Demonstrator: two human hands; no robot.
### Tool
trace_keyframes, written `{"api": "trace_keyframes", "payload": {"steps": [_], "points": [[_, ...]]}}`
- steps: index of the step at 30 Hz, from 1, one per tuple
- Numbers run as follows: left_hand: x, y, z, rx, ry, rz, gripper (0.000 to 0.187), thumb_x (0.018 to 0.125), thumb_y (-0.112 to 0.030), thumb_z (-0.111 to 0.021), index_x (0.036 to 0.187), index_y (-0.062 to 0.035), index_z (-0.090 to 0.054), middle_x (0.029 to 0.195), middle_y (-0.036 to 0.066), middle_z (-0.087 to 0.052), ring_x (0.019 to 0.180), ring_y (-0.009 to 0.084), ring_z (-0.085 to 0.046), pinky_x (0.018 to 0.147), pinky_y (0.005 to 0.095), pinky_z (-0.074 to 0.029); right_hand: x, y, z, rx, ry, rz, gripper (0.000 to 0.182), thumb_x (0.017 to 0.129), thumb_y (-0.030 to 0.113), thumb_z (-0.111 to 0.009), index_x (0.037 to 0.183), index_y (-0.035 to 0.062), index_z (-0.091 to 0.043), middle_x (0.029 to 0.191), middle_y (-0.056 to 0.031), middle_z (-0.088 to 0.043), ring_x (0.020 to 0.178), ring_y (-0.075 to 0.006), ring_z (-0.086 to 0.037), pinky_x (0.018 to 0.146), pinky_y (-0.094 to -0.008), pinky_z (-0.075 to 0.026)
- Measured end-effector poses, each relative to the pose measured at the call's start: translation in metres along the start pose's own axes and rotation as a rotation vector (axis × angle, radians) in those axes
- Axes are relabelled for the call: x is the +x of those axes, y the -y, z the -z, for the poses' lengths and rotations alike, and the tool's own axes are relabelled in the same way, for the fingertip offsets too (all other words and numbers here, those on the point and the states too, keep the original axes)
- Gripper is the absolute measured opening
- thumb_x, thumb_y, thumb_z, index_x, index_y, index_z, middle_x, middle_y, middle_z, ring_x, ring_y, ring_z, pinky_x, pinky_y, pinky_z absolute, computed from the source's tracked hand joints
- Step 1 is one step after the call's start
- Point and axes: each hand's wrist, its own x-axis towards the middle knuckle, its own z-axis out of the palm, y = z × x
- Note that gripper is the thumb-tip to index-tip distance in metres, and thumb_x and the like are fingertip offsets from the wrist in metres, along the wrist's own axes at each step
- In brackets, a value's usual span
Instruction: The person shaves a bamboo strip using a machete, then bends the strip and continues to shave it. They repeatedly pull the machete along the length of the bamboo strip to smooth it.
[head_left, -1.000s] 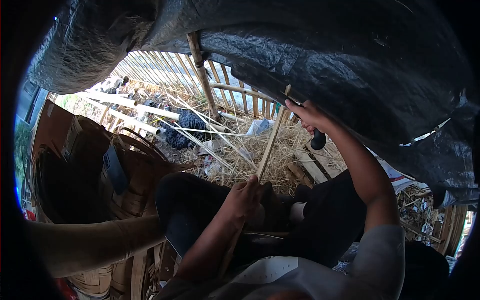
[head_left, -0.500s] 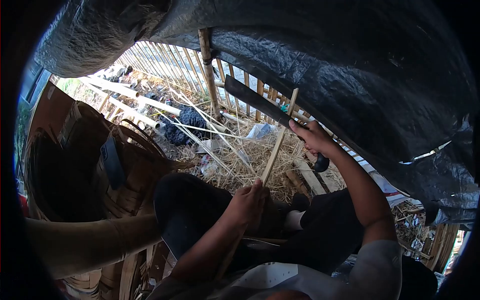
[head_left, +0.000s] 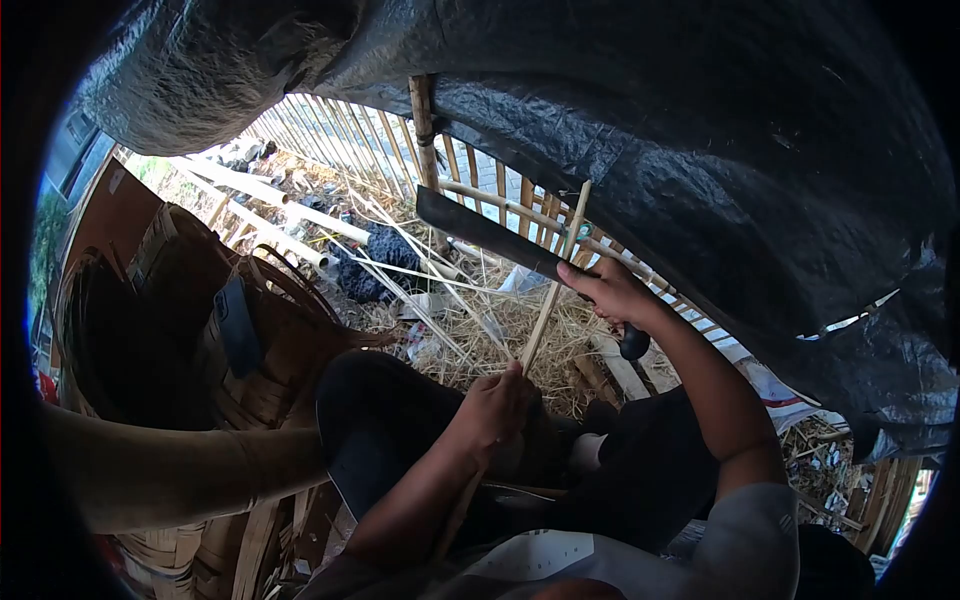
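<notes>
My right hand [head_left: 612,292] is wrapped round the dark handle of a machete [head_left: 480,232], thumb along the base of the blade. Its broad blade points up and to the left and crosses a long bamboo strip [head_left: 548,318] near the strip's upper part. My left hand [head_left: 497,408] is closed round that strip lower down, thumb lying along it. The strip slants up and away from me, and its lower part runs back beneath my left forearm. Both hands are in front of my bent legs in dark trousers.
Woven bamboo baskets [head_left: 165,320] stand at the left, behind a thick bamboo pole [head_left: 190,475]. Shavings [head_left: 565,365] cover the ground ahead, with thin strips [head_left: 430,325] lying across. A slatted bamboo fence [head_left: 345,130] stands beyond; black tarpaulin [head_left: 700,150] hangs overhead and to the right.
The machete has shifted slightly left and down in view, its blade now lying flatter across the strip. My left hand keeps its grip in nearly the same place.
</notes>
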Motion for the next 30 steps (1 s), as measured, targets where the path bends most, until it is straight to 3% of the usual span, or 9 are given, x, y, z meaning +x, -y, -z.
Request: {"api": "trace_keyframes", "payload": {"steps": [3,7,11,17,20,23,27,28,30], "points": [[-0.005,-0.002,-0.004,-0.006,0.036,0.022,0.043,0.107,-0.042,-0.040,0.072,-0.0163,-0.043,0.054,-0.006,-0.036,0.036,0.0091,-0.036,0.032,0.0269,-0.028,0.007,0.000,0.032,0.109,-0.156,-0.077,0.066,0.089,0.070,-0.055,0.074,0.0057,-0.054,0.044,0.0029,-0.039,0.035,-0.0092,-0.045,0.034,-0.0294,-0.035],[0.012,0.018,0.012,-0.022,0.070,0.043,0.042,0.107,-0.043,-0.037,0.080,-0.0115,-0.047,0.056,0.000,-0.041,0.037,0.0163,-0.041,0.032,0.0313,-0.033,0.005,-0.010,0.033,0.140,-0.105,-0.102,0.064,0.091,0.068,-0.054,0.076,0.0057,-0.052,0.048,0.0023,-0.040,0.036,-0.0089,-0.042,0.033,-0.0289,-0.034],[0.014,0.027,0.030,0.010,0.040,0.121,0.042,0.106,-0.044,-0.033,0.091,-0.0084,-0.049,0.059,0.005,-0.046,0.040,0.0228,-0.045,0.034,0.0374,-0.037,0.002,-0.018,0.012,0.167,-0.067,-0.071,0.064,0.093,0.067,-0.052,0.067,0.0090,-0.041,0.049,0.0013,-0.042,0.037,-0.0095,-0.045,0.035,-0.0288,-0.037],[0.002,0.005,0.010,0.012,-0.016,0.059,0.043,0.106,-0.044,-0.037,0.079,-0.0124,-0.046,0.056,0.000,-0.042,0.037,0.0143,-0.043,0.031,0.0302,-0.035,-0.019,-0.006,-0.006,0.048,-0.010,-0.022,0.069,0.092,0.069,-0.051,0.060,0.0075,-0.044,0.046,-0.0009,-0.043,0.034,-0.0128,-0.047,0.035,-0.0299,-0.041],[-0.004,-0.007,-0.007,-0.004,-0.054,0.016,0.044,0.106,-0.045,-0.040,0.075,-0.0138,-0.046,0.054,-0.002,-0.040,0.035,0.0117,-0.040,0.030,0.0278,-0.033,-0.015,-0.006,-0.002,0.163,-0.033,-0.084,0.059,0.093,0.063,-0.057,0.069,0.0106,-0.043,0.046,0.0047,-0.036,0.034,-0.0069,-0.037,0.033,-0.0268,-0.030],[-0.001,-0.004,-0.001,0.013,0.006,0.000,0.043,0.106,-0.043,-0.040,0.076,-0.0131,-0.046,0.055,-0.001,-0.041,0.037,0.0135,-0.042,0.031,0.0289,-0.035,0.016,-0.019,0.019,0.058,-0.061,-0.005,0.067,0.091,0.068,-0.053,0.065,0.0063,-0.050,0.046,-0.0017,-0.046,0.036,-0.0127,-0.049,0.035,-0.0304,-0.040],[0.004,0.003,0.009,-0.053,0.021,0.080,0.039,0.107,-0.039,-0.038,0.083,-0.0101,-0.047,0.058,0.000,-0.043,0.041,0.0158,-0.046,0.034,0.0309,-0.038,0.011,-0.013,0.015,0.189,-0.084,-0.015,0.060,0.093,0.066,-0.053,0.076,0.0080,-0.046,0.049,0.0014,-0.043,0.034,-0.0096,-0.043,0.033,-0.0282,-0.034],[0.003,0.005,0.012,-0.060,0.016,0.098,0.038,0.107,-0.038,-0.038,0.084,-0.0094,-0.047,0.059,0.001,-0.044,0.041,0.0162,-0.046,0.034,0.0313,-0.039,-0.003,-0.001,0.008,0.243,-0.010,-0.066,0.054,0.094,0.060,-0.056,0.109,0.0095,-0.046,0.051,0.0073,-0.034,0.036,-0.0041,-0.036,0.034,-0.0237,-0.030],[-0.003,0.006,0.018,-0.014,0.006,0.100,0.036,0.107,-0.037,-0.038,0.087,-0.0086,-0.047,0.060,0.001,-0.045,0.043,0.0167,-0.047,0.035,0.0321,-0.040,-0.008,0.005,0.006,0.218,0.002,-0.097,0.053,0.096,0.060,-0.054,0.109,0.0095,-0.047,0.051,0.0073,-0.034,0.036,-0.0041,-0.036,0.034,-0.0237,-0.030]]}}
